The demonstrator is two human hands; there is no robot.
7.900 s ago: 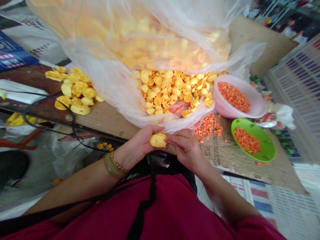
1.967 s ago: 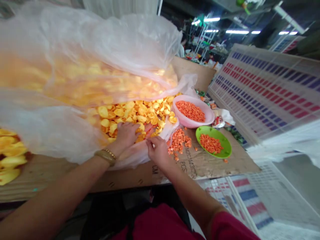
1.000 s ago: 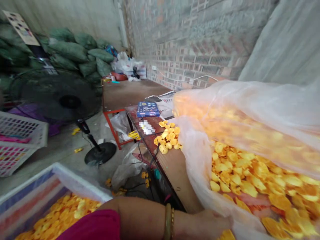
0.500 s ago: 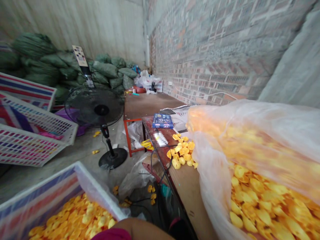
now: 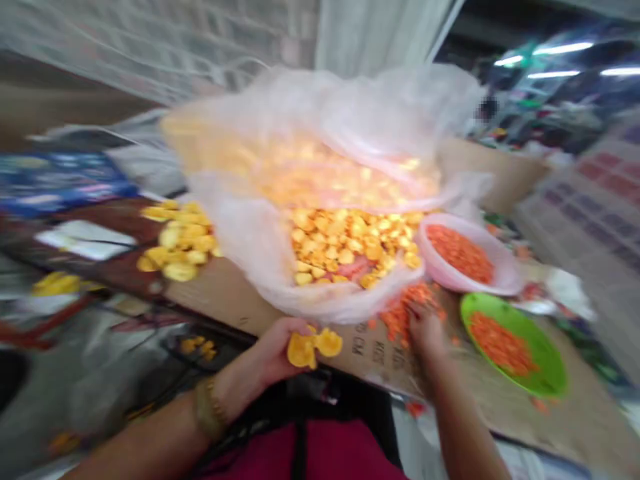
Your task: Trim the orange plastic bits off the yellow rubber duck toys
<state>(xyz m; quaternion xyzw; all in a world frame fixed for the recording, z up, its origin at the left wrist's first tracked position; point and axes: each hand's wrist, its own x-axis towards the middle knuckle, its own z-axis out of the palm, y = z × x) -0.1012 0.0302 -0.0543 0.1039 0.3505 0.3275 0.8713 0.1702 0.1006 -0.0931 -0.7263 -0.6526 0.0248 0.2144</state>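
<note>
My left hand [image 5: 280, 350] is closed on a yellow cup-shaped plastic piece [image 5: 314, 345] with rounded lobes, in front of the bag. My right hand [image 5: 425, 327] reaches into a loose heap of small orange pieces [image 5: 397, 317] on the cardboard [image 5: 225, 293]. Its fingers look drawn together, but blur hides what they hold. Behind both hands, a big translucent plastic bag [image 5: 240, 260] lies with its mouth towards me, full of yellow pieces [image 5: 340, 240]. A pink bowl [image 5: 505, 277] and a green bowl [image 5: 550, 367] at the right hold more orange pieces.
A small pile of yellow pieces [image 5: 183, 243] lies left of the bag, near a white flat item [image 5: 85, 240] and a blue box [image 5: 60, 183]. A brick wall [image 5: 150, 40] rises behind. Bright lights [image 5: 563, 49] show at the far right.
My view has swung right, from the fan and crates to the bag and bowls. Both hands are now in sight, the left with a yellow piece, the right at the orange heap.
</note>
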